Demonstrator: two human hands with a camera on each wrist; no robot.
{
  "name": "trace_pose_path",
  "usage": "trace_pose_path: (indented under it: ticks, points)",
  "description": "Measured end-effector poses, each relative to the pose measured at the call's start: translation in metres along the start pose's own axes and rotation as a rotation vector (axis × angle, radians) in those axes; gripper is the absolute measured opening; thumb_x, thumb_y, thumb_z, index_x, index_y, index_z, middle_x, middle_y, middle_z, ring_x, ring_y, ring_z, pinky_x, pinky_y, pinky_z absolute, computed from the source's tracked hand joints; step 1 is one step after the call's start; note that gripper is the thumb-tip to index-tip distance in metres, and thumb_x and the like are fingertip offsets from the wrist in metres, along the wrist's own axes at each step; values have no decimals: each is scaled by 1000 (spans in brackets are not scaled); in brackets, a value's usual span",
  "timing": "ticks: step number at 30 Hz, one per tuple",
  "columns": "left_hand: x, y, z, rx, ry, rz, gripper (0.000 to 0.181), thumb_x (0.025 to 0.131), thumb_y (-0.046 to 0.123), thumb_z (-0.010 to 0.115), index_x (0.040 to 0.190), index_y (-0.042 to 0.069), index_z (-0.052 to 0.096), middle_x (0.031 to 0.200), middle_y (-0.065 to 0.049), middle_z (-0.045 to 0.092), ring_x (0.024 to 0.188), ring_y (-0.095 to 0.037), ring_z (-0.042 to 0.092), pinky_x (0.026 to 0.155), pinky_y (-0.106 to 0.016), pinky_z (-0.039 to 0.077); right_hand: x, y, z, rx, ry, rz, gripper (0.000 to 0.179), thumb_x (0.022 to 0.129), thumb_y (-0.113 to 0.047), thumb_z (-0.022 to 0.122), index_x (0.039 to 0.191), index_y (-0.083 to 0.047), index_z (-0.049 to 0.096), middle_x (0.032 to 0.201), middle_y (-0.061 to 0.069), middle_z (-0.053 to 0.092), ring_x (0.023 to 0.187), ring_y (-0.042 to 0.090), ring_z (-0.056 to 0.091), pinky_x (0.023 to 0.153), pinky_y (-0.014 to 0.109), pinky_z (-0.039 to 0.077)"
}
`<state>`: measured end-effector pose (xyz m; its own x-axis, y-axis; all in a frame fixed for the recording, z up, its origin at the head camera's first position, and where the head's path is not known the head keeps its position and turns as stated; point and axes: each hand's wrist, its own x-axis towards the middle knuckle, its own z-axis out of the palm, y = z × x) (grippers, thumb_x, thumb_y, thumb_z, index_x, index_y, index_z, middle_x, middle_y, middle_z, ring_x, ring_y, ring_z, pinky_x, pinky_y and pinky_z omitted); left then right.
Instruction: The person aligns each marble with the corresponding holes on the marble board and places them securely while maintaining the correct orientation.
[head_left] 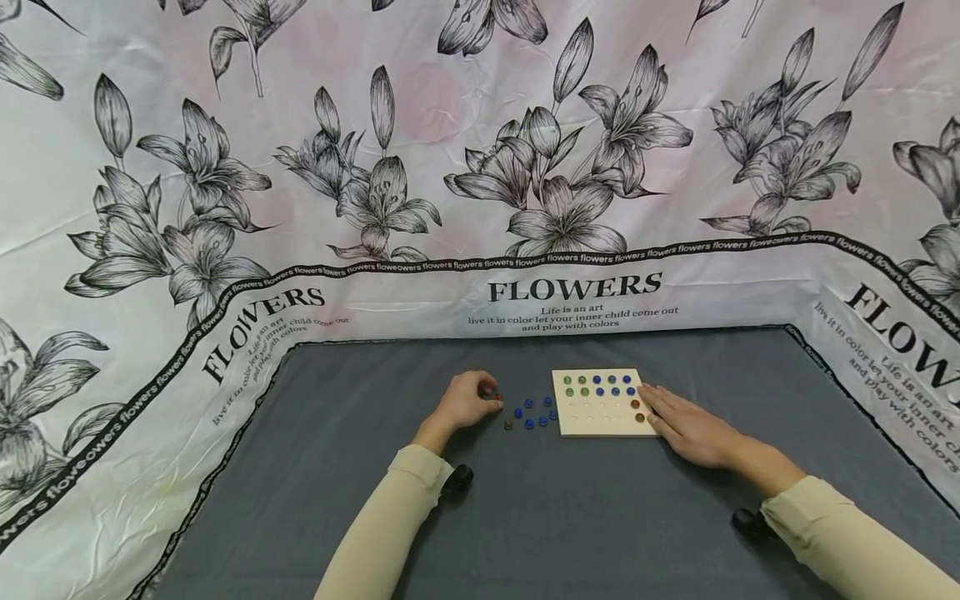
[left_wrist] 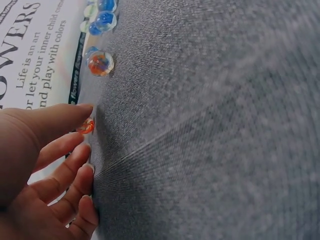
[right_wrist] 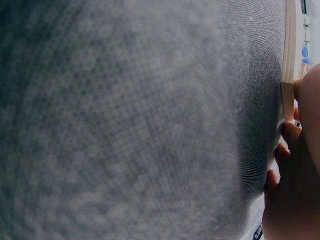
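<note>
My left hand pinches an orange marble between thumb and forefinger, low over the grey cloth. Just right of it lie several blue marbles and another orange-brown marble. A pale wooden board with rows of round hollows stands further right. Green marbles and blue marbles sit in its two back rows, and two brownish marbles at the right end of the front rows. My right hand, fingers straight, rests against the board's right edge.
A dark grey cloth covers the table. Behind it and at both sides hangs a white flower-print fabric with a black lettered border. Black wrist devices show below both sleeves.
</note>
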<state>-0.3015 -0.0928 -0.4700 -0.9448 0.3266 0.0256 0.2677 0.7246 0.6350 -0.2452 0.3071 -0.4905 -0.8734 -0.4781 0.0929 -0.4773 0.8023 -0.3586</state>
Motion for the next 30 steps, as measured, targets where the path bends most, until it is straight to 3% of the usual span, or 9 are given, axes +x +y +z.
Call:
trace_pose_path:
  ticks: [5, 11, 30]
  points:
    - [1, 3, 0, 12, 8, -32, 28, 91, 18, 79, 116, 6, 72, 98, -3, 65, 86, -17, 58, 74, -35, 48, 0, -3, -2, 15, 4, -3, 56, 112, -29, 42, 157, 3, 34, 158, 30, 34, 143, 55, 30, 109, 70, 29]
    - [0, 4, 1, 6, 7, -41, 20, 92, 17, 78, 109, 7, 73, 87, 1, 63, 75, -13, 55, 68, -31, 44, 0, -8, -5, 17, -49, 34, 58, 112, -30, 41, 157, 4, 31, 161, 30, 29, 146, 54, 26, 113, 68, 25]
    - [-2, 2, 1, 3, 22, -13, 10, 93, 17, 77, 99, 10, 72, 84, 2, 65, 73, -12, 55, 67, -32, 43, 0, -11, -9, 3, -78, 62, 59, 112, -31, 42, 158, 3, 30, 162, 28, 27, 148, 51, 24, 115, 66, 24]
